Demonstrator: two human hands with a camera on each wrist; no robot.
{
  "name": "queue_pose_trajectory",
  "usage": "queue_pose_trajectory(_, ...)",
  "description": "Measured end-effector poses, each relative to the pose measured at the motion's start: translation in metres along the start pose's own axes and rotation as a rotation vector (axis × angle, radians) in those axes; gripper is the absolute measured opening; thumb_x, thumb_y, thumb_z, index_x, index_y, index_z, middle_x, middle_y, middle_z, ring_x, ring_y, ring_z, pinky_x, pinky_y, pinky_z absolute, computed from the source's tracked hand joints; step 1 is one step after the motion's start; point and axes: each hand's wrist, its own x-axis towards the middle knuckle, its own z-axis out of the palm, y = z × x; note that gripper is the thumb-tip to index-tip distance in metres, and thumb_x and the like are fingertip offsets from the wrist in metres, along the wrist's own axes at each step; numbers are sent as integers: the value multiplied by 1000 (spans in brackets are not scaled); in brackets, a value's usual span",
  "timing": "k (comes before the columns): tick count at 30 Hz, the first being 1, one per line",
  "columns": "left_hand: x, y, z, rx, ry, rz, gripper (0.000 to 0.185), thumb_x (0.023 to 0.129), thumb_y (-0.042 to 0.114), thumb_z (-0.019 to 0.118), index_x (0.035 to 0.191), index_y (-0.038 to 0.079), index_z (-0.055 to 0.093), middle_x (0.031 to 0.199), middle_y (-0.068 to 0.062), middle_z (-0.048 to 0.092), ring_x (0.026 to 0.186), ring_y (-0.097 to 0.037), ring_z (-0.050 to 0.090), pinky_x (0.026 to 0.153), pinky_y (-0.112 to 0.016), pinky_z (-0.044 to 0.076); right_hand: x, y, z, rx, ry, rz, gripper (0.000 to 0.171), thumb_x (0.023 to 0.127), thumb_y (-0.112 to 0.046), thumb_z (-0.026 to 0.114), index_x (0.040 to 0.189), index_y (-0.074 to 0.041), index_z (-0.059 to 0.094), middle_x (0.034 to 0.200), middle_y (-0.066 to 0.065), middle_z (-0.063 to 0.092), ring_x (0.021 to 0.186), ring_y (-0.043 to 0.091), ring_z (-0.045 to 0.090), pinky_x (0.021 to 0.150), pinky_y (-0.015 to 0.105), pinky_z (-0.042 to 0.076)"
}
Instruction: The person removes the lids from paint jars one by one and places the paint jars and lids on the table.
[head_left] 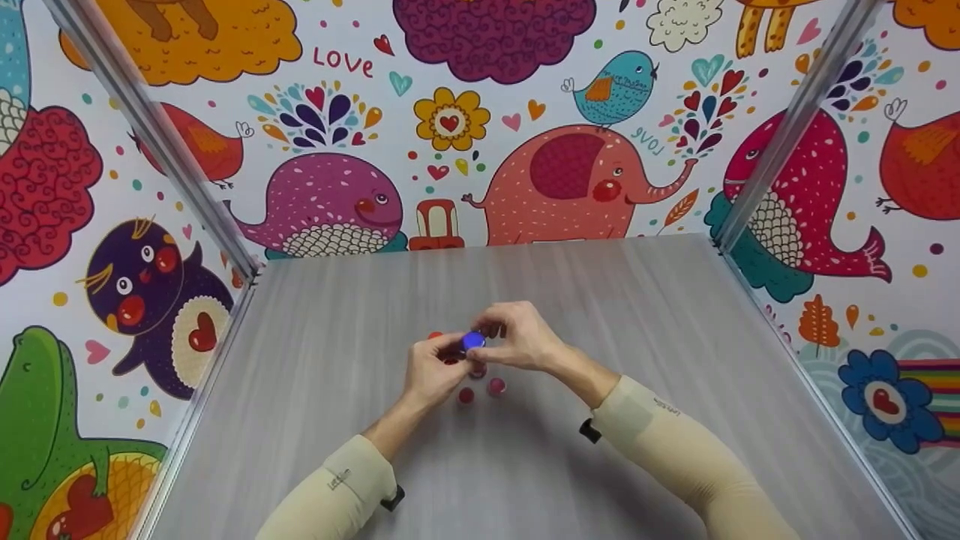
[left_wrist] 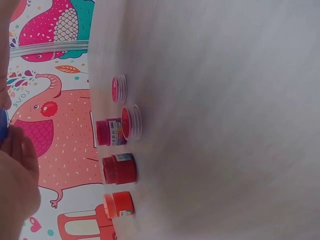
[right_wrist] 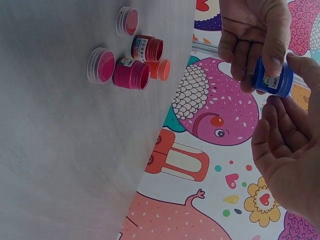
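Observation:
A small blue paint jar (right_wrist: 270, 80) with a white label is held up above the table between both hands. My left hand (head_left: 435, 371) grips its body, the thumb lying over the label in the right wrist view. Thumb and fingers of my right hand (head_left: 521, 337) pinch the jar's lid end. In the left wrist view only an edge of the blue jar (left_wrist: 3, 124) shows. Below the hands stand a magenta paint jar (right_wrist: 131, 74), a dark red paint jar (right_wrist: 147, 48) and an orange paint jar (right_wrist: 161, 70), all with their mouths uncovered.
Two clear screw lids lie near the jars, a larger pink-stained lid (right_wrist: 101, 65) and a smaller red-stained lid (right_wrist: 127, 21). The grey table (head_left: 337, 300) is bordered by walls (head_left: 450, 45) printed with cartoon animals, with metal posts (head_left: 195, 165) at the corners.

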Motion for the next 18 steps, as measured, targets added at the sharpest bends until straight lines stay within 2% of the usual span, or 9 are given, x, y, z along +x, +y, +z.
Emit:
queue_pose_trajectory(4, -1, 1, 0, -1, -9, 5, 25, 88, 4, 93, 112, 5, 88, 100, -14, 88, 88, -10, 81, 81, -27, 68, 1, 0, -1, -2, -11, -8, 27, 92, -25, 93, 111, -8, 85, 97, 10, 81, 88, 27, 75, 77, 25, 58)
queue_pose_trajectory(9, -1, 1, 0, 15, -17, 11, 26, 87, 1, 92, 113, 5, 88, 99, -13, 88, 87, -15, 82, 80, -29, 69, 2, 0, -2, -19, -37, -26, 27, 90, -25, 90, 112, -11, 86, 98, 8, 80, 90, 22, 73, 78, 26, 56)
queue_pose_trajectory(18, -2, -1, -1, -12, -28, 28, 29, 88, 7, 95, 115, 4, 87, 99, -15, 88, 85, -9, 81, 78, -21, 65, 2, 1, -2, -12, -62, -92, 28, 89, -18, 85, 116, -12, 87, 103, 7, 81, 95, 22, 76, 81, 42, 66)
